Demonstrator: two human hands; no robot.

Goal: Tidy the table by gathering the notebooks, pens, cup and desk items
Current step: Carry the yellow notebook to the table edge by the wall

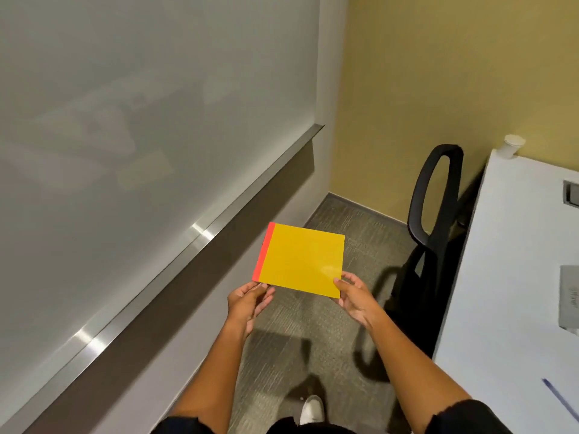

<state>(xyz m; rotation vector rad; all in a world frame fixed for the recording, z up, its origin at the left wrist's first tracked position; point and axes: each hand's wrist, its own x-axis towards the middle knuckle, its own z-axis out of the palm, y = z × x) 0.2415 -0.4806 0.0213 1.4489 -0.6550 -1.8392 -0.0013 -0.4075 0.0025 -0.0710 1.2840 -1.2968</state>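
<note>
The yellow notebook (302,260), with a red-orange binding strip along its left edge, is held in the air over the carpeted floor (344,233), to the left of the white table (517,245) and clear of it. The left hand (247,300) pinches the notebook's near-left corner, fingers curled round the edge. The right hand (354,296) grips the near-right corner, thumb on the top cover, fingers beneath.

On the white table, a white paper cup (512,145) stands upright at the far-left corner; its contents cannot be determined. A grey flat item (570,296) lies at the table's right side, cut off by the frame edge. A dark-blue pen (560,399) lies on the near part of the table. A black office chair (435,214) stands against the table's left edge. A white shoe (311,408) is on the floor left of the table.
</note>
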